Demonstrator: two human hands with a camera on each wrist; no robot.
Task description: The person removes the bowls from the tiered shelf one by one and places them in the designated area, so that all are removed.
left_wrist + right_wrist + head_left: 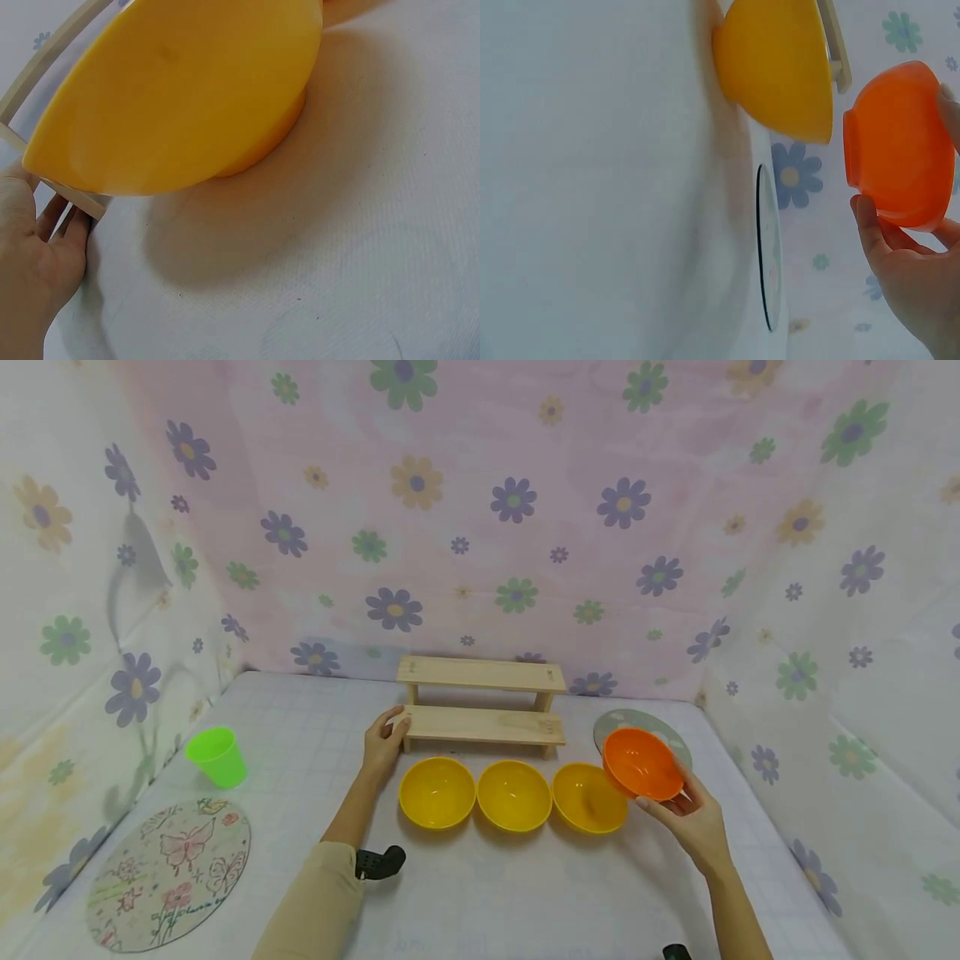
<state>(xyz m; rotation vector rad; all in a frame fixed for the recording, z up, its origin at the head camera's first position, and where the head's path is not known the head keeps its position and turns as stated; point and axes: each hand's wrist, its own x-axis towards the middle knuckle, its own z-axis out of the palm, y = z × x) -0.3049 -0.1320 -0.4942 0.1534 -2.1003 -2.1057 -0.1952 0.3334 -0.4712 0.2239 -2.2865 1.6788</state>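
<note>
Raised in my right hand (693,827) is an orange bowl (641,764), gripped by its right side with fingers and thumb. The bowl is held off the table, tilted, partly over the rightmost yellow bowl (588,802) in the head view. Two more yellow bowls, a middle one (514,797) and a left one (437,795), stand in the same row, upright. My left hand (384,745) holds the left end of the lower plank (480,725) of a two-level wooden stand. In the left wrist view a yellow bowl (187,90) hides part of that grip.
Behind the lower plank rises the stand's upper plank (480,673). A round grey-green mat (615,720) lies behind the orange bowl. At the left are a green cup (219,758) and a round mat with butterfly drawings (172,877). Flowered cloth (465,510) walls surround the table.
</note>
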